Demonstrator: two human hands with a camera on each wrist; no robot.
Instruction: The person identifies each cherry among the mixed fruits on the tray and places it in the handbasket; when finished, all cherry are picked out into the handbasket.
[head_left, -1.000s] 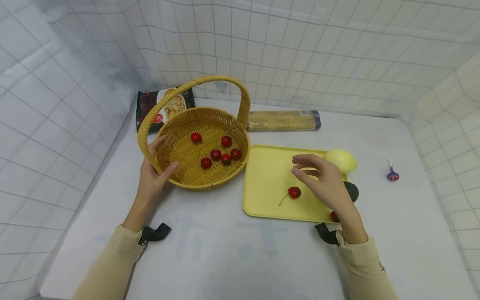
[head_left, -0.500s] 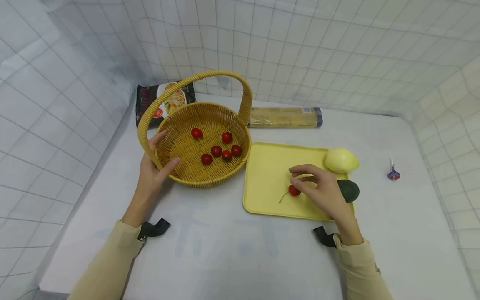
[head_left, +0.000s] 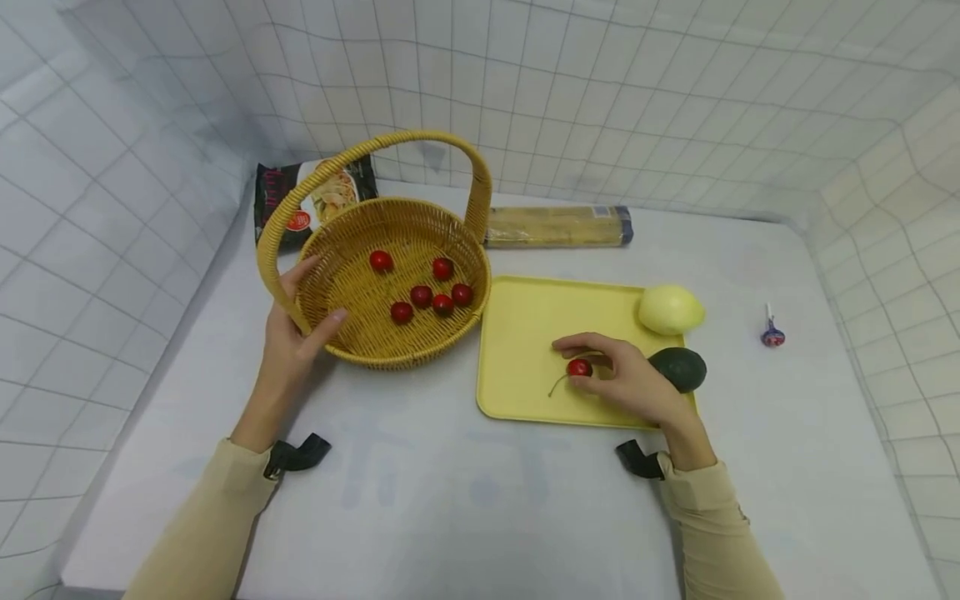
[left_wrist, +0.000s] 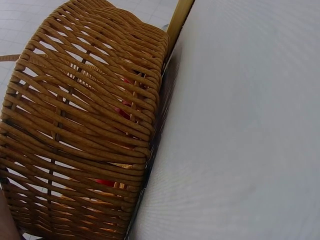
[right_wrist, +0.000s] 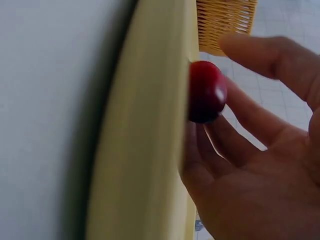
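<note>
A round wicker basket [head_left: 393,354] with a tall arched handle stands left of centre, several red cherries [head_left: 422,296] lying on its bottom. My left hand [head_left: 294,337] grips its left rim beside the handle's foot, thumb over the edge. The woven wall [left_wrist: 80,130] fills much of the left wrist view. On a yellow tray [head_left: 517,333] lies one stemmed cherry [head_left: 578,367]. My right hand [head_left: 626,379] reaches low over the tray with its fingers and thumb spread around that cherry. In the right wrist view the thumb is apart from the cherry [right_wrist: 206,92], the fingers behind it.
A yellow lemon [head_left: 671,310] and a dark green avocado-like fruit [head_left: 678,369] sit at the tray's right edge. Behind are a black noodle packet [head_left: 333,196] and a long yellowish pack [head_left: 555,227]. A lollipop [head_left: 772,333] lies far right. Gridded white sheeting surrounds the table.
My right hand has come down and left onto the cherry on the tray, its fingers now on either side. My left hand keeps its hold on the basket. The head view has shifted slightly.
</note>
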